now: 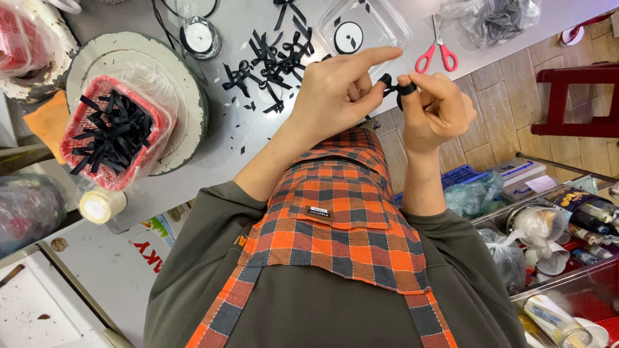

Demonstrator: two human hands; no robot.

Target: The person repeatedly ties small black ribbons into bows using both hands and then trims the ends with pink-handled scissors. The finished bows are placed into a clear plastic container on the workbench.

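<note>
Head cam: both hands, left hand & right hand, fingers pinched on thin black ribbon, looped, lying approx horizontal btwn them, above grey surface.

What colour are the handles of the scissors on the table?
Red, seen in the head view: the scissors lie on the grey table.

Taking the basket of ribbon strips as the mark: it sits on a round stand on the desk. Right of it lie tied bows, farther right the scissors.
</note>
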